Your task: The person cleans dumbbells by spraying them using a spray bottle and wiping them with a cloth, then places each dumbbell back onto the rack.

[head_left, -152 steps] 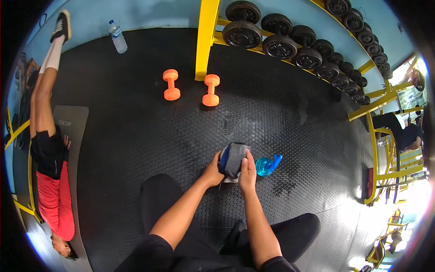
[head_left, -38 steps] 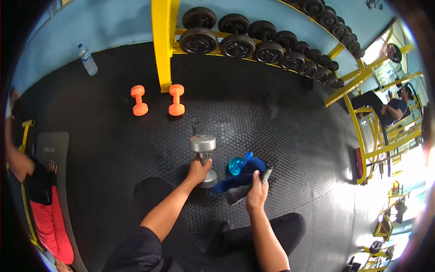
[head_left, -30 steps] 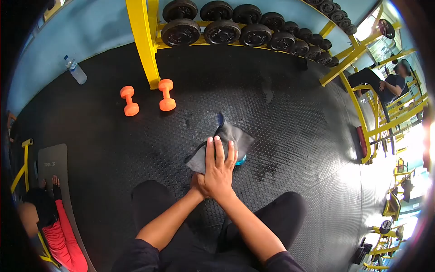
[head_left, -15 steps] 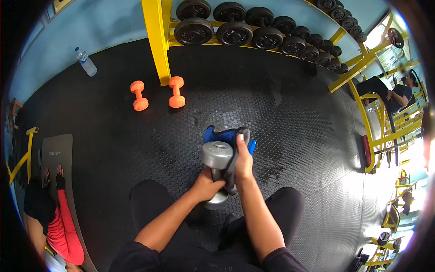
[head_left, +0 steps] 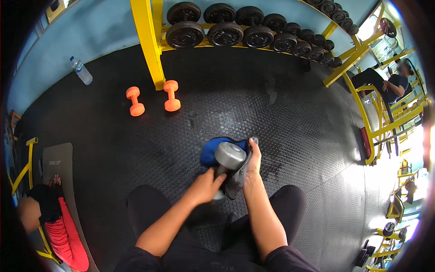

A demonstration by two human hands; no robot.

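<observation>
Between my knees, a grey dumbbell [head_left: 230, 155] is held above the floor, its upper end tilted to the right. My left hand [head_left: 206, 186] is closed round its handle, and the lower end is mostly hidden behind that hand. My right hand [head_left: 253, 163] grips a blue and black cloth [head_left: 209, 152], pressing its dark part against the dumbbell's right side. The blue part of the cloth spreads behind the dumbbell's upper end.
Two orange dumbbells [head_left: 172, 96] lie ahead on the black rubber floor [head_left: 204, 113]. Beyond are a yellow rack [head_left: 147, 41] of black dumbbells and a water bottle [head_left: 81, 71]. A person in red [head_left: 68, 235] lies on a mat [head_left: 58, 152] at left; another person [head_left: 394, 86] sits at right.
The dumbbell's upper end has tilted to the right, and the cloth now lies along its right side. Both hands have moved slightly. The person on the mat has lifted their head.
</observation>
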